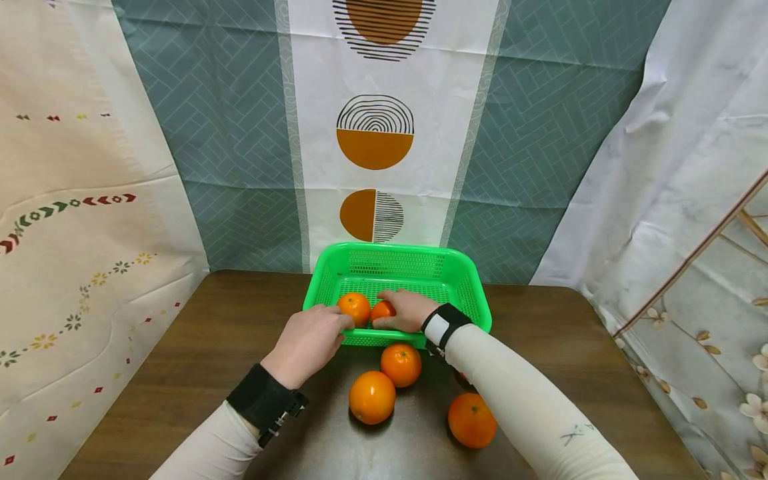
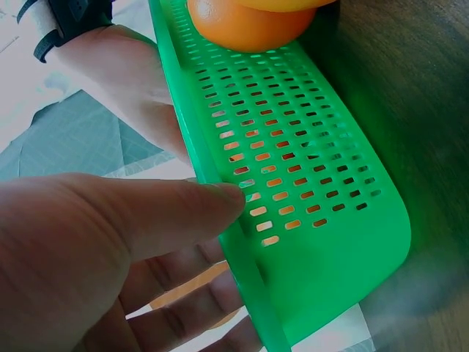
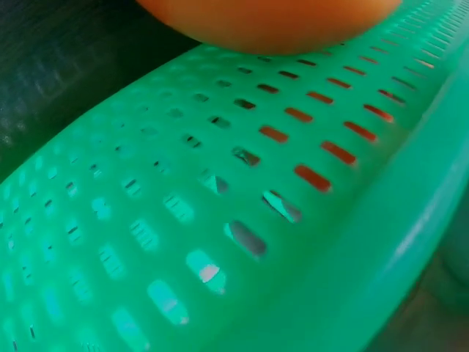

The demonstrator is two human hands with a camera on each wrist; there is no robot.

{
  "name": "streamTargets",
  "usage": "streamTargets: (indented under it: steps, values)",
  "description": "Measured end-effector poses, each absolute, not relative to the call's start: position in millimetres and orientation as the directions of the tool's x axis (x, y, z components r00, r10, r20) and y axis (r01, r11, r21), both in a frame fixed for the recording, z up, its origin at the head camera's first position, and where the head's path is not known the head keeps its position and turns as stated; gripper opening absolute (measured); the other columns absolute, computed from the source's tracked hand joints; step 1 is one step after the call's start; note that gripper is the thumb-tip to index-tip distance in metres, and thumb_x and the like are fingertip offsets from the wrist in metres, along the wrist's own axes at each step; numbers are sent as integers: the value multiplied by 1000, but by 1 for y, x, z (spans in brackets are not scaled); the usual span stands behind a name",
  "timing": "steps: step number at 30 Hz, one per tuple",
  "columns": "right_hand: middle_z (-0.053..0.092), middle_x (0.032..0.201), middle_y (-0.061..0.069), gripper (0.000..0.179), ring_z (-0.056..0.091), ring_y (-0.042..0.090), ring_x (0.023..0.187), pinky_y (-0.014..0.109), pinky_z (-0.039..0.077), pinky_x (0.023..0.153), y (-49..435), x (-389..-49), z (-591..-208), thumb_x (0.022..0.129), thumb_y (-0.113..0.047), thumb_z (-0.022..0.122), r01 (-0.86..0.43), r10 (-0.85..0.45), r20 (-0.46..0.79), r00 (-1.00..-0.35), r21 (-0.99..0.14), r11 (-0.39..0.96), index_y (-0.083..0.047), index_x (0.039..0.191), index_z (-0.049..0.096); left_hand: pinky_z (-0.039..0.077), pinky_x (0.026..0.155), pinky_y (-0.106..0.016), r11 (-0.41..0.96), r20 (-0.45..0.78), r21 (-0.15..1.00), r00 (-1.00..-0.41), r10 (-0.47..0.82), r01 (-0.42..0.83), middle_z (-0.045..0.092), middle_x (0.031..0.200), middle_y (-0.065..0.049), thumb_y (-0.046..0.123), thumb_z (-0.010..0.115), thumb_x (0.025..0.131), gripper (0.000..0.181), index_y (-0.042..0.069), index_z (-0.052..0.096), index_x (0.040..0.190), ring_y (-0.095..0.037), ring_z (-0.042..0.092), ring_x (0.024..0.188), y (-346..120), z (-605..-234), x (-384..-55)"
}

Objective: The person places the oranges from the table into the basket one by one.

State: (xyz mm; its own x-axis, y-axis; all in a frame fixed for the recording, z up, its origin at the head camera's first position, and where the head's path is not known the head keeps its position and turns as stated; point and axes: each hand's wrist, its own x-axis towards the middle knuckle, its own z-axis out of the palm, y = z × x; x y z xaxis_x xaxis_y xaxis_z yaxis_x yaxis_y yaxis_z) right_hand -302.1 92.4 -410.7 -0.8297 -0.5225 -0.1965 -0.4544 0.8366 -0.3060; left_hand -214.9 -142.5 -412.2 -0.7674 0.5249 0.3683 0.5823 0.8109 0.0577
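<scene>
Green basket (image 1: 396, 249), left hand (image 1: 309, 341) pinching its near rim (image 1: 384, 335), right hand (image 1: 409, 311) gripping an orange (image 1: 382, 310) inside

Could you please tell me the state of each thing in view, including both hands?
Green basket: upright, partly filled
Left orange inside: unpeeled
Right orange inside: held, partly hidden
Leftmost outside orange: unpeeled, on the table
Outside orange behind it: unpeeled
Rightmost outside orange: unpeeled
Mostly hidden outside orange: unclear
Left hand: gripping the basket's near rim
Right hand: curled round an orange inside
</scene>
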Motion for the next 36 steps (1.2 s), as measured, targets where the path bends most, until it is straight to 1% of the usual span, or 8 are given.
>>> streamTargets:
  steps: [4,8,13,18,21,29,36]
  values:
    - [65,149,16,73,64,34,133,48,51,113,94,-304,-411,109,-53,66,-432,-506,-213,-836,-312,846,-10,165,49,56,61,-38,810,369,57,-766,526,583,73,88,1,-4,87,85,24,18,81,94,-25,66,78,-141,-411,-214]
    - [59,157,18,72,63,37,137,52,49,116,95,-305,-412,110,-57,62,-418,-491,-218,-844,-308,855,-13,166,49,55,60,-38,811,371,62,-768,522,582,71,86,2,-6,86,84,26,18,80,92,-24,65,77,-142,-411,-214]
    - [54,161,21,70,65,39,136,53,50,115,94,-302,-412,110,-57,62,-419,-483,-205,-851,-289,861,-14,165,51,56,62,-39,811,367,72,-772,519,580,72,87,1,-4,88,84,25,18,80,93,-25,66,79,-142,-412,-214]
    - [54,162,18,70,68,37,131,53,53,110,94,-298,-409,111,-59,59,-430,-481,-189,-856,-255,866,-16,164,52,58,64,-39,813,366,67,-772,520,579,73,88,0,-3,90,84,24,17,81,94,-25,67,80,-142,-412,-214]
    - [54,162,17,69,67,37,132,53,54,109,94,-293,-407,111,-60,58,-438,-482,-166,-860,-243,866,-16,164,53,57,63,-38,814,365,64,-772,520,578,73,87,0,-3,88,84,23,17,81,94,-24,66,79,-142,-412,-214]
    - [52,165,13,69,60,36,142,54,53,111,96,-286,-404,111,-60,57,-471,-501,-91,-860,-231,851,-16,164,54,56,63,-37,811,368,59,-768,524,582,71,86,1,-3,89,85,23,17,81,93,-24,65,77,-143,-413,-215]
    - [49,168,14,68,51,38,152,55,50,114,100,-277,-402,111,-59,58,-502,-522,-40,-852,-219,837,-16,164,53,57,63,-38,812,376,57,-766,522,581,72,86,1,-3,87,85,23,17,81,94,-24,66,78,-142,-414,-215]
